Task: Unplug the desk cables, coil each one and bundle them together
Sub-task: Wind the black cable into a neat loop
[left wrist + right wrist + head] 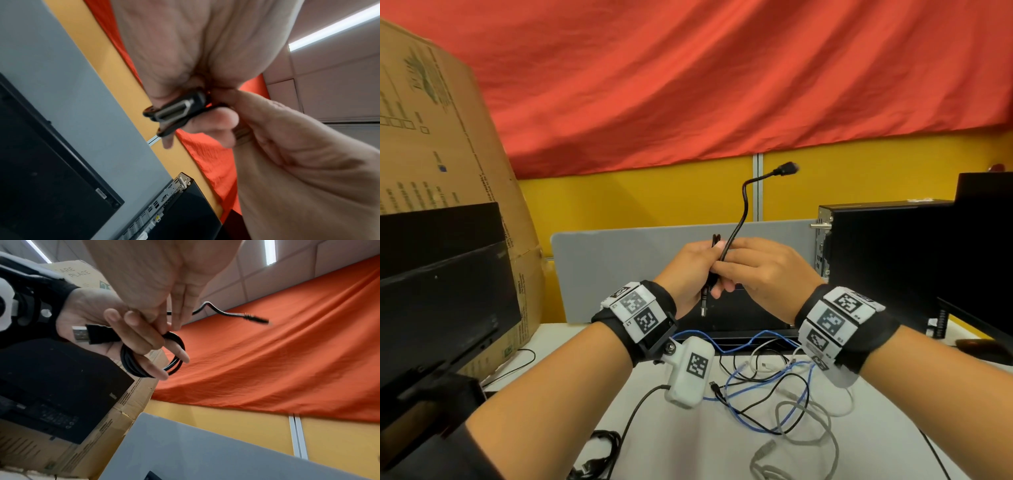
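Observation:
Above the desk my left hand [688,274] grips a coiled black cable [152,353]. Its flat metal plug [82,335] lies across my left palm and shows close up in the left wrist view [179,107]. My right hand [760,270] sits against the left and pinches the same cable between its fingers [180,313]. From there the cable's free end rises in a bend to a second plug [787,168]. In the head view the first plug [703,305] hangs below my left hand.
Loose blue, grey, black and white cables [774,387] lie tangled on the white desk below my wrists. A black computer tower [887,253] stands at the right, a dark monitor [441,274] and a cardboard box [431,120] at the left. A grey divider [619,260] runs behind.

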A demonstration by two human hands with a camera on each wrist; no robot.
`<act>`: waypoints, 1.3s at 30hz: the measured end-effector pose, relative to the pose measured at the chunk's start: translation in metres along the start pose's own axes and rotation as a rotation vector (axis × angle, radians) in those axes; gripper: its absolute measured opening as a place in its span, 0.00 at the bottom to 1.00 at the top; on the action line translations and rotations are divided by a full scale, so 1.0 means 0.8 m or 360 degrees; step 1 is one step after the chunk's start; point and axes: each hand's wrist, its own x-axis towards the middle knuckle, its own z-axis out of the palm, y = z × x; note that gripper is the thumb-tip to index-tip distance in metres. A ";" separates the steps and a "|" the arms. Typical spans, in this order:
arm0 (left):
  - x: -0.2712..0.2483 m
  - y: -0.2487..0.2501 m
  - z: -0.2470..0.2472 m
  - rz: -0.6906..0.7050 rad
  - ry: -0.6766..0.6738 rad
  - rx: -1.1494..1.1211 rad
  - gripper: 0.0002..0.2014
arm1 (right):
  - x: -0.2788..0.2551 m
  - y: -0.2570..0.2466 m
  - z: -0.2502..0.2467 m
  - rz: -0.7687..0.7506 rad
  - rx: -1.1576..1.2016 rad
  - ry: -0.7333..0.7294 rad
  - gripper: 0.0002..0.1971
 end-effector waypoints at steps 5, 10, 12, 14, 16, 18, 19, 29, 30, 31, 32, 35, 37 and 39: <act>-0.005 0.000 0.004 -0.0080 -0.0092 -0.0306 0.17 | -0.010 0.002 0.004 0.0378 0.0510 0.0291 0.13; -0.006 -0.002 0.005 -0.0192 -0.0124 -0.0575 0.19 | 0.000 0.010 0.008 0.0553 0.0587 0.0378 0.03; -0.006 -0.003 0.007 -0.0227 -0.0189 -0.0642 0.22 | 0.004 0.011 0.010 0.0653 0.0675 0.0388 0.03; -0.006 -0.004 0.008 -0.0229 -0.0247 -0.0662 0.24 | 0.007 0.007 0.011 0.0836 0.0798 0.0369 0.03; -0.006 -0.005 0.006 -0.0221 -0.0277 -0.0679 0.26 | 0.009 0.000 0.014 0.1014 0.0982 0.0307 0.03; -0.004 -0.007 0.004 -0.0223 -0.0275 -0.0682 0.27 | 0.012 -0.005 0.017 0.1079 0.1066 0.0240 0.03; -0.004 -0.007 0.003 -0.0223 -0.0269 -0.0670 0.27 | 0.012 -0.005 0.017 0.1082 0.1067 0.0206 0.02; -0.006 -0.010 0.012 -0.0297 0.0069 -0.0398 0.28 | 0.007 -0.002 0.021 0.1169 0.0897 0.0177 0.07; -0.006 -0.008 0.012 -0.0296 0.0123 -0.0347 0.27 | 0.007 -0.003 0.021 0.1129 0.0870 0.0198 0.05; -0.005 -0.007 0.013 -0.0294 0.0164 -0.0304 0.27 | 0.005 -0.004 0.020 0.1094 0.0841 0.0221 0.04; -0.004 -0.006 0.013 -0.0290 0.0192 -0.0274 0.26 | 0.004 -0.004 0.019 0.1054 0.0797 0.0241 0.05; -0.002 -0.003 0.012 -0.0290 0.0236 -0.0254 0.26 | -0.001 -0.004 0.020 0.0875 0.0678 0.0224 0.14; -0.001 -0.002 0.010 -0.0298 0.0223 -0.0245 0.27 | -0.005 -0.004 0.023 0.0813 0.0700 0.0166 0.23; -0.001 -0.001 0.009 -0.0298 0.0203 -0.0245 0.25 | -0.008 -0.002 0.025 0.0822 0.0672 0.0107 0.27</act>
